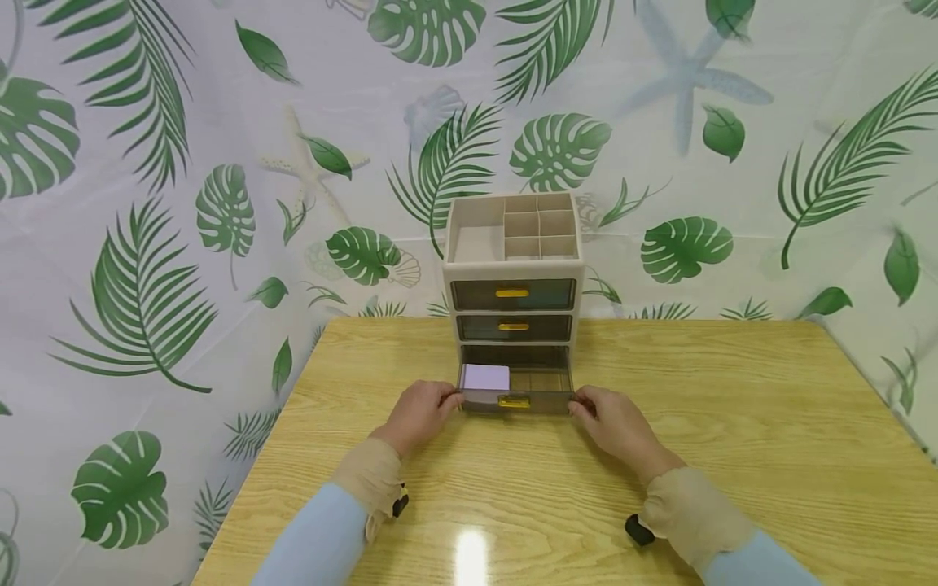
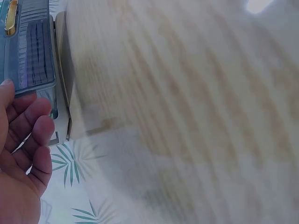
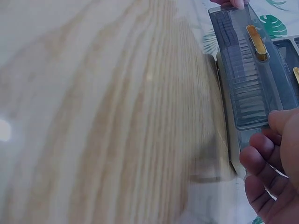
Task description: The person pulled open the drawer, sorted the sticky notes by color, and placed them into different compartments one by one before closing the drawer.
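Note:
A cream desktop organizer [image 1: 515, 268] stands at the back of the table. Its bottom drawer [image 1: 545, 404], smoky and see-through with a gold handle, is pulled partway out. My left hand [image 1: 421, 413] pinches the left front corner of that drawer between thumb and fingers. At the opposite corner, my right hand [image 1: 617, 423] grips the drawer in the same way. Inside the drawer, on the left, lies a light purple block-like item [image 1: 487, 377]. From below, the right wrist view shows the ribbed underside of the drawer and its gold handle [image 3: 257, 43].
Two more drawers with gold handles, the top drawer [image 1: 542, 295] and the middle drawer [image 1: 550, 328], are closed above. An open compartment tray [image 1: 478, 244] tops the organizer. Wood-grain table [image 1: 733, 423] extends to both sides; a leaf-print cloth [image 1: 623, 49] hangs behind.

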`<move>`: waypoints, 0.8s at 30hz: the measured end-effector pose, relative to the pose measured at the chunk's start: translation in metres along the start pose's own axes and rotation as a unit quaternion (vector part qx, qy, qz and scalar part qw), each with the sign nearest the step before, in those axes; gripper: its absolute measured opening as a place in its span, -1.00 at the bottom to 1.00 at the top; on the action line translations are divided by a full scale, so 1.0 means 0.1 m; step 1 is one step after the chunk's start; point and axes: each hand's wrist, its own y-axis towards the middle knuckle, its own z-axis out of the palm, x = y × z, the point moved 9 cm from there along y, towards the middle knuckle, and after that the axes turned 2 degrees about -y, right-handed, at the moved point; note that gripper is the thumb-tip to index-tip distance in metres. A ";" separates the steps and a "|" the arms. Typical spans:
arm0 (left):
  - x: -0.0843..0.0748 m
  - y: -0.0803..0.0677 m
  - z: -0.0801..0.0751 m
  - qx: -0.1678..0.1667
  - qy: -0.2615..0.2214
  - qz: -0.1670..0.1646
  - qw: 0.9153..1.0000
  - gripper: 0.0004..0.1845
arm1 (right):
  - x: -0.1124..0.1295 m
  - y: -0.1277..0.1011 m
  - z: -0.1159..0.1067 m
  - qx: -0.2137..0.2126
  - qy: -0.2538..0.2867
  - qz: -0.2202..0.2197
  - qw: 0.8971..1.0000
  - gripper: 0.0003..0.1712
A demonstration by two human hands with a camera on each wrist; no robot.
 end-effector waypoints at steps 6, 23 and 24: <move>0.04 0.07 -0.01 0.004 -0.002 -0.012 1.000 -0.67 | 0.02 0.10 -0.03 -0.005 0.011 -0.008 1.000 -0.86; 0.18 0.36 0.00 0.004 -0.001 -0.022 1.000 -0.61 | -0.13 0.39 -0.02 -0.009 -0.008 0.005 1.000 -0.83; 0.17 0.38 0.00 0.001 0.002 -0.020 1.000 -0.60 | -0.14 0.41 -0.03 -0.009 -0.012 0.006 1.000 -0.83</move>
